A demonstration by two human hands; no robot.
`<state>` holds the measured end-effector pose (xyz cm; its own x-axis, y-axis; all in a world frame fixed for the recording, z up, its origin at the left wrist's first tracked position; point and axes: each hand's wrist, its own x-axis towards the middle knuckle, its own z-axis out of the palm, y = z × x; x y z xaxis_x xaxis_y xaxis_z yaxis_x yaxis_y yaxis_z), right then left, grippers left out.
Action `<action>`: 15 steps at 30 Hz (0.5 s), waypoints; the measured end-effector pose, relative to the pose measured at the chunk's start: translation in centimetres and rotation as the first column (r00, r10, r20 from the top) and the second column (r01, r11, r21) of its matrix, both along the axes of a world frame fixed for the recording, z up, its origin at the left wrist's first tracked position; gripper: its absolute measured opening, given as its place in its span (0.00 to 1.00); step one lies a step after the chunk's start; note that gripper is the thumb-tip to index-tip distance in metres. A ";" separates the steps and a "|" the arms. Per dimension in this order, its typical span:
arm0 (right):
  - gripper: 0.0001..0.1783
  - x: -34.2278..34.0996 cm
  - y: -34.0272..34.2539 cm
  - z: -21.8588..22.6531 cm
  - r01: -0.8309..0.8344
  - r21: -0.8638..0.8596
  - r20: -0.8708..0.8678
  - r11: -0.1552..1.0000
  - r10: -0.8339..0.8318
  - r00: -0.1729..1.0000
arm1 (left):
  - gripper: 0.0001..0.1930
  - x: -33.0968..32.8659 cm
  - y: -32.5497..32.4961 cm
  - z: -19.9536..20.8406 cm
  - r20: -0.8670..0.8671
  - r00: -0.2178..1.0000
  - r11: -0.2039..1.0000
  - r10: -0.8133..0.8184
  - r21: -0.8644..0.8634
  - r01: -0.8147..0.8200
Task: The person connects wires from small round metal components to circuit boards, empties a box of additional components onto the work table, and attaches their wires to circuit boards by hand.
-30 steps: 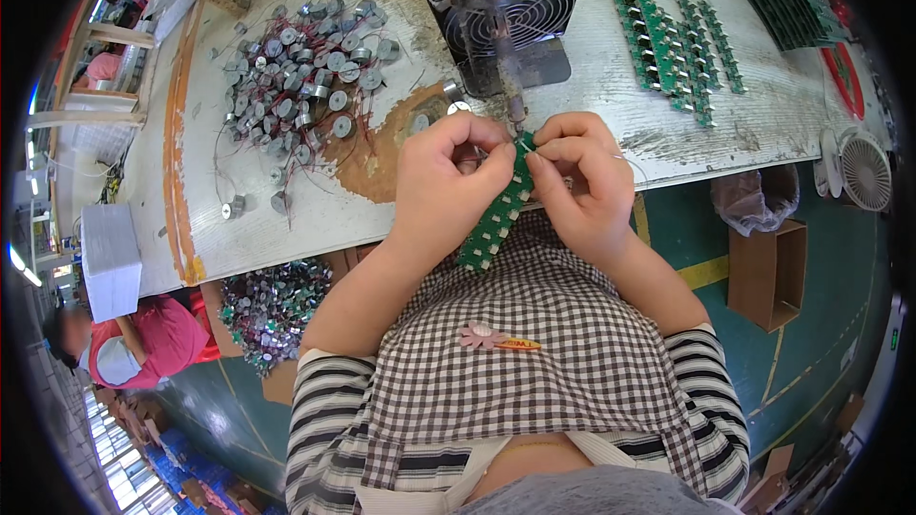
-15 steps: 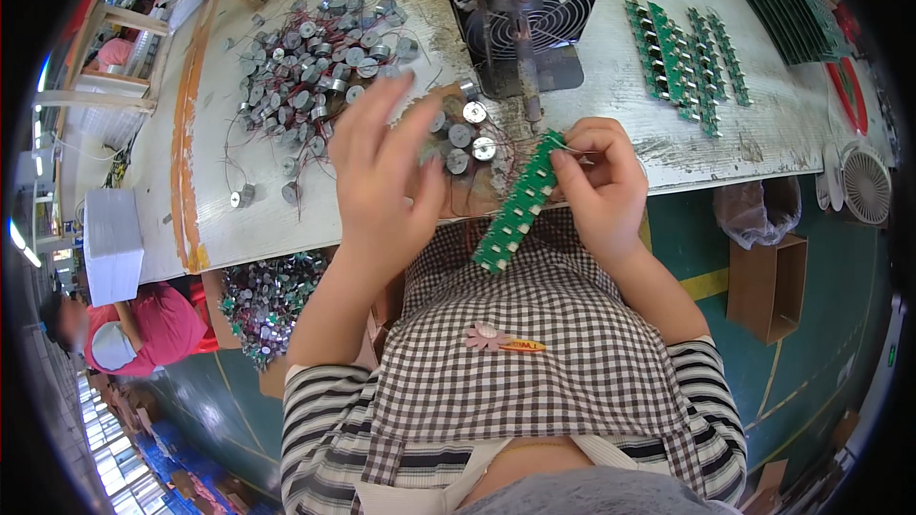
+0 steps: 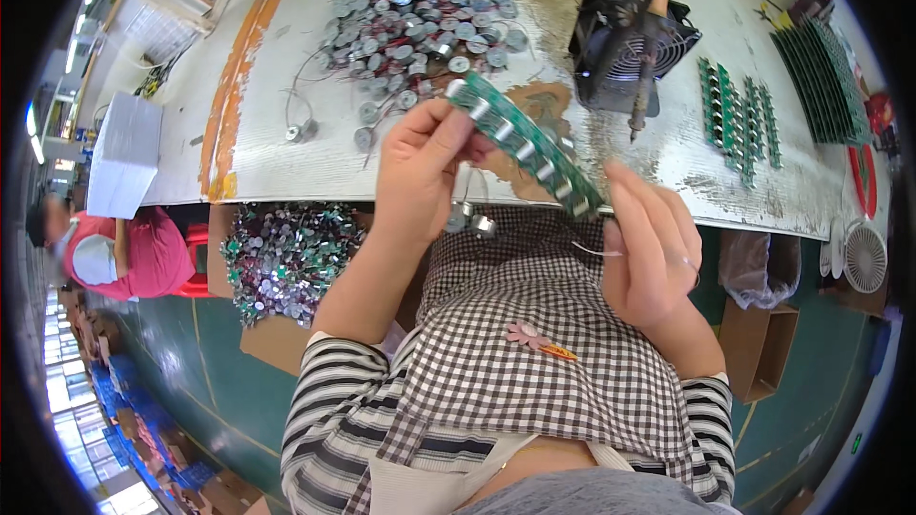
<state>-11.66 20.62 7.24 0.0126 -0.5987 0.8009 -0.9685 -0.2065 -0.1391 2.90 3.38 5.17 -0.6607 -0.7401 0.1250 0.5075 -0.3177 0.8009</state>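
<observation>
My left hand (image 3: 425, 167) pinches the upper left end of a green circuit board strip (image 3: 530, 148). The strip is tilted, running down to the right, with a row of small silver parts along it. Below that hand, small round motors (image 3: 485, 227) dangle by thin leads at the table's front edge. My right hand (image 3: 654, 243) is at the strip's lower right end, its fingertips close to or touching it. A thin pale wire (image 3: 593, 250) sticks out from these fingers, which partly hide it. A soldering iron (image 3: 642, 86) points downward on its stand beyond the strip.
A heap of small motors (image 3: 420, 33) lies at the back left of the table. A black fan (image 3: 601, 48) stands behind the iron. More green strips (image 3: 735, 119) and a rack of dark boards (image 3: 821, 81) are at right. A box of parts (image 3: 291, 262) stands below left.
The strip has moved from my right hand's grip into my left hand and swung to slope down rightward. My left hand has closed on it. Motors have come off the table and now dangle. The view has shifted.
</observation>
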 end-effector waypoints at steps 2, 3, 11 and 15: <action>0.10 0.9 -2.6 0.4 -0.024 0.014 0.109 1.000 0.023 0.994 | 0.05 0.0 0.9 -0.2 0.016 0.999 0.997 0.039 0.062 -0.040; 0.10 1.3 -3.6 0.5 -0.055 0.124 0.214 0.991 0.028 0.976 | 0.04 -0.1 1.5 -0.4 0.048 0.997 0.997 0.052 0.056 -0.055; 0.09 4.6 -7.2 0.0 -0.311 0.240 0.763 0.919 0.020 0.646 | 0.07 1.2 0.9 0.6 0.062 0.997 0.997 0.039 0.067 -0.043; 0.07 5.5 -7.7 -0.7 -0.170 0.099 0.059 0.980 0.165 0.985 | 0.06 1.7 0.2 1.1 -0.030 0.989 0.918 -0.143 0.369 0.144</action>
